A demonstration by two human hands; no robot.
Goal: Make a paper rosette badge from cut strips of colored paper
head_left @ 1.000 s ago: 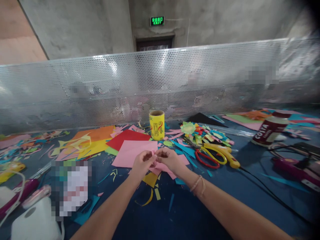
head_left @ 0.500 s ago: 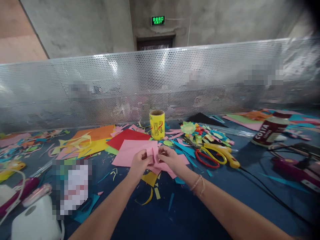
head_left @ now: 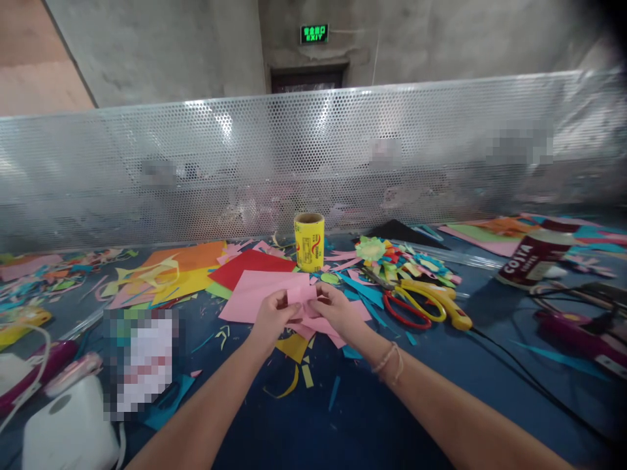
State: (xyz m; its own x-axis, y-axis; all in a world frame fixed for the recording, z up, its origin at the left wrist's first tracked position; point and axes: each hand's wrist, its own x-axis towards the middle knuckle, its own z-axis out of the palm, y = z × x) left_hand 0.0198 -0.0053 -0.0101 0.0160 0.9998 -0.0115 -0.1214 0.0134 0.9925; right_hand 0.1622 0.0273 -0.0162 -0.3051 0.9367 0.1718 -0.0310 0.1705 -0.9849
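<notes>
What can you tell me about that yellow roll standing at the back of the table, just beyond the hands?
The yellow roll of printed labels or tape stands upright on the blue table, its open brown cardboard core facing up. Its glossy yellow wrap carries small red and dark print, too small to read. It sits just in front of the perforated metal screen, beside the red paper sheet. Neither hand touches it.

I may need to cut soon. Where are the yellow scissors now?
In the head view, the yellow scissors lie on the blue table, right of the right hand, beside the red scissors.

tape roll (head_left: 309, 241) behind hands, scissors (head_left: 425, 301) right (bottle (head_left: 533, 260) farther)
</notes>
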